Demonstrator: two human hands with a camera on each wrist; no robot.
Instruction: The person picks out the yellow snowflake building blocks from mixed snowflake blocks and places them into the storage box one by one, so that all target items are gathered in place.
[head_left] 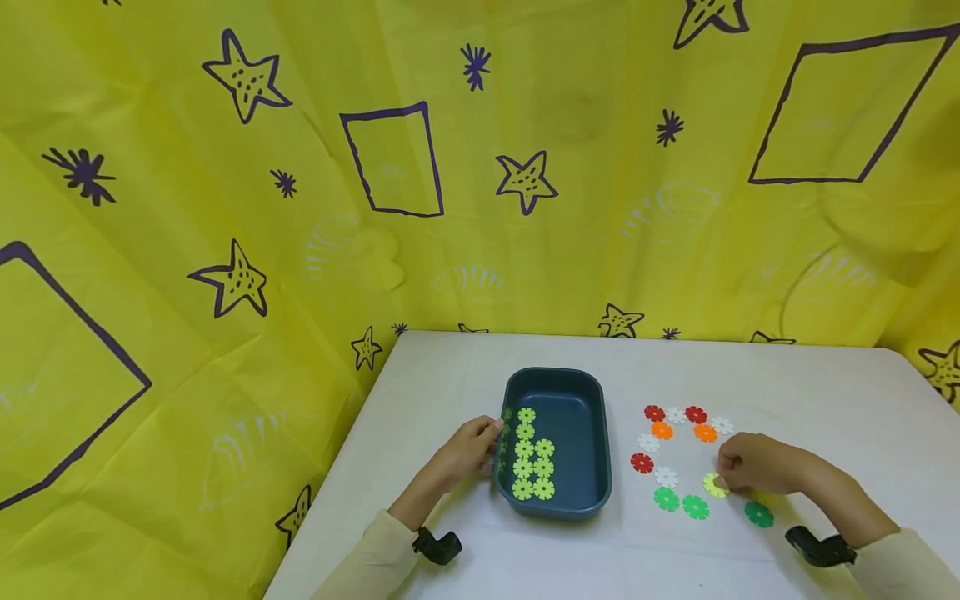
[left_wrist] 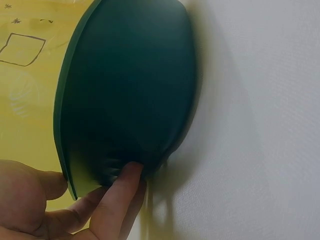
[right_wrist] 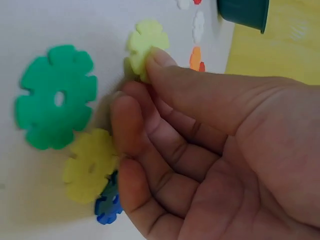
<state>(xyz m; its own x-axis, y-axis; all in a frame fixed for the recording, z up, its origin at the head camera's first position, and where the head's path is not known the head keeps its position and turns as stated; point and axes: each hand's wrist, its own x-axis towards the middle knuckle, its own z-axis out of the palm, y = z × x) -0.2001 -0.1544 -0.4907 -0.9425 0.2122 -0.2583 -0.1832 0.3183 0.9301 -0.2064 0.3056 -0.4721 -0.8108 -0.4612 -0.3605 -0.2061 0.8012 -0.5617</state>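
My left hand [head_left: 467,450] grips the left wall of a dark teal tray [head_left: 606,433]. In the left wrist view its thumb is at the rim and its fingers touch the outside. Several yellow-green notched discs [head_left: 523,448] lie in the tray's left half. To the right of the tray, my right hand [head_left: 761,463] pinches another yellow-green disc [right_wrist: 148,42] between thumb and fingers, low over the table. A green disc [head_left: 759,514] lies close by. Beside the fingertips, the right wrist view shows a yellow disc [right_wrist: 91,165] and a blue disc [right_wrist: 107,205].
Between tray and right hand lie red [head_left: 642,462], white [head_left: 666,476], orange [head_left: 662,431] and light green discs [head_left: 666,499], spread flat on the white table [head_left: 450,367]. A yellow patterned curtain [head_left: 585,250] stands behind and to the left.
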